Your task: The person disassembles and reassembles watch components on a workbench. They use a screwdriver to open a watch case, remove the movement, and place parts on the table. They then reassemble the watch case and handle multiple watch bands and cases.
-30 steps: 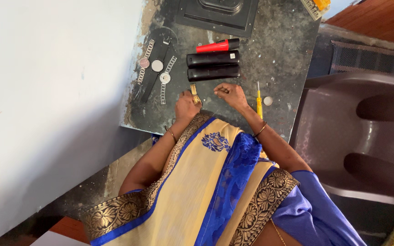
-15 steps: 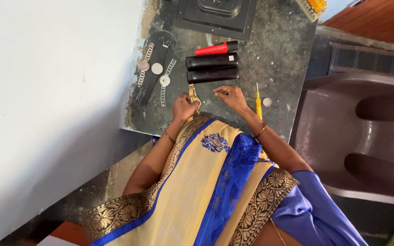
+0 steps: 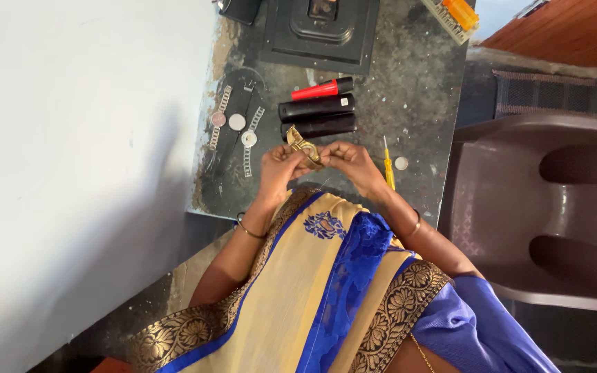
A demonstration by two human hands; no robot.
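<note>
Both your hands pinch one gold-coloured watch [image 3: 304,146]: left hand [image 3: 279,168] closed on its lower part, right hand [image 3: 351,164] closed on it from the other side, fingertips meeting near the case. Watch is raised just above the dark stone slab [image 3: 423,90], close to the slab's near edge, roughly mid-width; its band sticks up and away from you toward the black cases.

Just beyond the watch, 2 black oblong cases [image 3: 318,116] lie side by side, w/ a red marker [image 3: 323,89] w/ black cap right behind them. Toward the slab's left edge: a silver-banded watch [image 3: 218,119], a loose round disc [image 3: 237,122] and a 2nd silver-banded watch [image 3: 249,139], all on a dark round patch. Yellow-handled small screwdriver [image 3: 388,169] lies just right of your right hand, a small pale disc [image 3: 401,163] beside it. Black square tray [image 3: 319,31] sits at the far edge; a yellow and orange item [image 3: 454,15] at the far right corner. Brown plastic chair [image 3: 540,214] stands beside the slab's right edge. You've a thin bangle on each wrist.
</note>
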